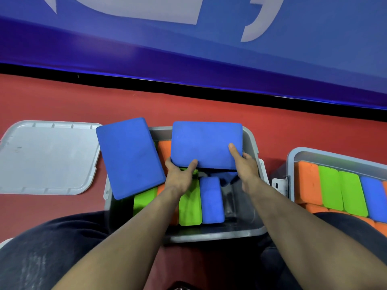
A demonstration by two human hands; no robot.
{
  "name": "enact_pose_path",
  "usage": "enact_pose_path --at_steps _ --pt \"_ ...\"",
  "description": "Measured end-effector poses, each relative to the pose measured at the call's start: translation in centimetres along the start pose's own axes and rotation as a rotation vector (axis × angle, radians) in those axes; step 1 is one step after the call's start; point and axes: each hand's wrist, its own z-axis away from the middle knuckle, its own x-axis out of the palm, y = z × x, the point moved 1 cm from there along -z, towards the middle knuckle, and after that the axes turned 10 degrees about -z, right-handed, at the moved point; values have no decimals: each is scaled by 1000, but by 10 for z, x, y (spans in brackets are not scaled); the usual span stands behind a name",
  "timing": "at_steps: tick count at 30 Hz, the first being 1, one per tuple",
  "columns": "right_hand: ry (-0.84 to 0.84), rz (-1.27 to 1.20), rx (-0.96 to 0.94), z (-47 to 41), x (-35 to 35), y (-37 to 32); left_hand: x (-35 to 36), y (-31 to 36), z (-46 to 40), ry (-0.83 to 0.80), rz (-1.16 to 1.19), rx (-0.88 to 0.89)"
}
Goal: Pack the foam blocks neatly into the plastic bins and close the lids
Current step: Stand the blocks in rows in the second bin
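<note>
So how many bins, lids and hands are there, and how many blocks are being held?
Bins: 2
Lids: 1
Hands: 2
Blocks being held: 1, the blue block
Total: 6

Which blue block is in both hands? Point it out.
The flat blue block over the middle bin, left hand and right hand gripping its near edge.
</note>
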Motion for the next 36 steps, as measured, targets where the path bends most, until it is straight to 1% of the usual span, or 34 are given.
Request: enact_pose_path --at_steps 3,7,10,12,14,16,18,19,20,22,23,25,28,32,36 --pt "-9 9 19 5 -3 -7 -5 2 -3 -11 34 -32" --pt "-20 18 34 21 -3 -30 -7 9 0 -30 162 -109" --pt "-70 -7 1 37 -2 -46 -8 27 13 -80 316 -166" --pt "-129 27 -25 50 0 -55 -7 39 23 -148 356 -166" --pt "-205 45 -82 68 1 -68 -8 50 36 -203 283 -166" --pt "-200 26 -114 82 -5 -84 -8 60 47 -213 110 -149" --pt "-187 81 -117 96 -14 -100 -10 70 62 -151 -157 -36" --pt "-190 155 -123 103 -19 -107 -8 75 70 -114 -245 43" --pt "-194 240 -130 109 -25 -111 -5 79 78 -114 -273 127" --pt "-204 369 -145 119 -37 -114 5 82 90 -235 -202 276" --pt "-209 406 -153 126 -42 -113 11 81 95 -319 -143 317" --pt "-230 395 -148 135 -51 -109 21 72 103 -430 -84 316" --pt "-285 249 -96 143 -60 -101 29 57 102 -519 -53 258" --pt "-294 350 -218 145 -69 -97 19 60 115 -561 -83 259" --pt "-312 431 -234 137 -79 -97 19 55 118 -608 -62 238"
